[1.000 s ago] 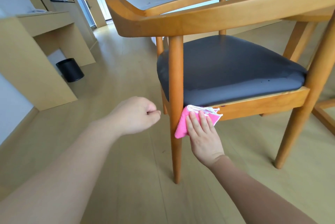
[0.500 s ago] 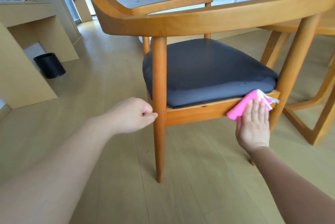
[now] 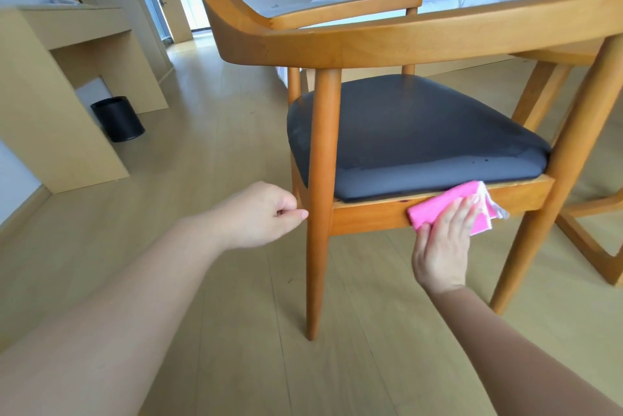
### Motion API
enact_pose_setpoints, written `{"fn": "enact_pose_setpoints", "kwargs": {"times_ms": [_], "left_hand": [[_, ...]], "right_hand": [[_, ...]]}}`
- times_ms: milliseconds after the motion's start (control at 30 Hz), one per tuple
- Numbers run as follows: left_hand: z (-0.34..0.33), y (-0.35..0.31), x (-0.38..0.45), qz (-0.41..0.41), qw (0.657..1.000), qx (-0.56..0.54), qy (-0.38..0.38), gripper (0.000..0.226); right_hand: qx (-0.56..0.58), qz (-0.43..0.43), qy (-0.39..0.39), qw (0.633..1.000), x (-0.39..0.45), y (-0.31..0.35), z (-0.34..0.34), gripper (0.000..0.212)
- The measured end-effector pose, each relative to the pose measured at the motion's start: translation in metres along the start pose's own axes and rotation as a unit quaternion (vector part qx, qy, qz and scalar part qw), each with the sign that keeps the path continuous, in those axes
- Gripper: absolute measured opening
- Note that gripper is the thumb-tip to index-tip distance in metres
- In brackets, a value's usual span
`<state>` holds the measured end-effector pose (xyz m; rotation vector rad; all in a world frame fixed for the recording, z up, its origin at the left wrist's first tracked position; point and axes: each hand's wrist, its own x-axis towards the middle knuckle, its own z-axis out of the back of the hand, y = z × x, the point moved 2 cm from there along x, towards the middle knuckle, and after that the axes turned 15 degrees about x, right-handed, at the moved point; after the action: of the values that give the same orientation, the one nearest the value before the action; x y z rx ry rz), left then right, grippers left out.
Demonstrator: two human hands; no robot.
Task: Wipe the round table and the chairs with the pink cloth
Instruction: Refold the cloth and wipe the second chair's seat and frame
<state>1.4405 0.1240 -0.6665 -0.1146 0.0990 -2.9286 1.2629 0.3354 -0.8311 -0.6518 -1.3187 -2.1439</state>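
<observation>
A black bin (image 3: 118,119) is parked on the floor under the desk (image 3: 67,78), far left. The left hand (image 3: 266,213) is curled into a loose fist, nothing held, just beside the chair (image 3: 371,45) leg. The cloth (image 3: 451,205) is pressed flat against the chair's front rail, near its right end, by the straight fingers of the right hand (image 3: 441,247).

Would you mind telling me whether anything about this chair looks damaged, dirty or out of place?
Mostly fine. The chair stands upright with no damage in view; the dark seat cushion shows a few small specks near its front right edge. The right hand presses the pink cloth flat against the front rail.
</observation>
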Motion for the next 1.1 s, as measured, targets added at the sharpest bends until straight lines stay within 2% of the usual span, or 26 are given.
{"fn": "enact_pose_setpoints", "kwargs": {"times_ms": [167, 300, 467, 533, 733, 900, 1100], "left_hand": [[-0.003, 0.022, -0.013, 0.011, 1.000, 0.000, 0.004, 0.052], [-0.007, 0.036, -0.017, 0.026, 1.000, -0.015, -0.004, 0.052], [-0.013, 0.042, -0.012, 0.041, 0.999, -0.034, -0.012, 0.052], [-0.013, 0.046, -0.013, 0.048, 0.998, -0.038, -0.016, 0.052], [-0.007, 0.051, -0.012, 0.049, 0.997, -0.043, -0.048, 0.053], [0.004, 0.071, -0.018, 0.074, 0.992, -0.053, -0.085, 0.051], [0.002, 0.076, -0.017, 0.078, 0.990, -0.073, -0.096, 0.048]], "right_hand": [[-0.076, 0.132, 0.057, 0.987, -0.016, 0.035, -0.041, 0.062], [-0.116, 0.278, 0.098, 0.949, -0.022, 0.059, -0.063, 0.057], [-0.098, 0.329, 0.083, 0.936, -0.024, 0.068, -0.076, 0.052], [-0.098, 0.381, 0.099, 0.914, -0.024, 0.070, -0.080, 0.050], [-0.177, 0.478, 0.154, 0.847, -0.011, 0.084, -0.081, 0.067], [-0.249, 0.548, 0.214, 0.769, 0.014, 0.103, -0.059, 0.064], [-0.289, 0.549, 0.194, 0.760, 0.075, 0.158, -0.016, 0.053]]}}
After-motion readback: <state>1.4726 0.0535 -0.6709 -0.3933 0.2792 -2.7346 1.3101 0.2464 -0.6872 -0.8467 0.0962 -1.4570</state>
